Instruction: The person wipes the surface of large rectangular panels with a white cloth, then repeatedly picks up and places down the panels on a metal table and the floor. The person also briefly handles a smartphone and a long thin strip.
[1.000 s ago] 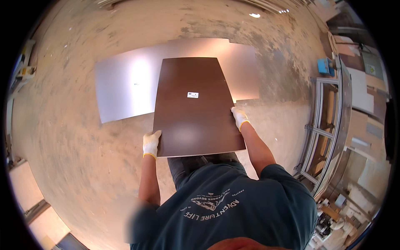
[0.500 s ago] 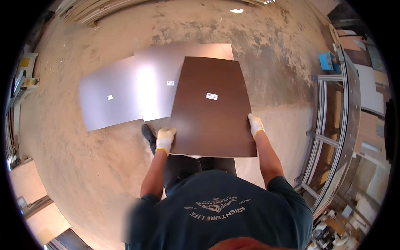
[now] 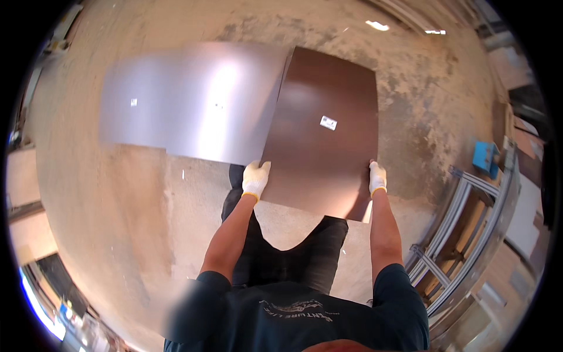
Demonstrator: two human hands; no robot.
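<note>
A large brown flat panel (image 3: 316,158) with a small white label on its face is held out in front of my legs. My left hand (image 3: 256,178), in a white work glove with a yellow cuff, grips its left edge near the lower corner. My right hand (image 3: 377,177), gloved alike, is closed on the right edge, with its fingers partly hidden behind the panel. Left of it, two shiny grey panels (image 3: 176,123) lie side by side on the floor, overlapping, each with a small label. The brown panel's left edge covers part of the nearer grey one.
A grey metal frame (image 3: 441,276) stands on the right, with a blue box-like item (image 3: 484,157) by its far end. Stacked boards (image 3: 404,16) lie at the far edge. More boards (image 3: 29,234) are at the left rim. The concrete floor (image 3: 135,217) is stained.
The brown panel has moved right and away from my body, still in both hands. My view has turned, and my legs now show more widely spread.
</note>
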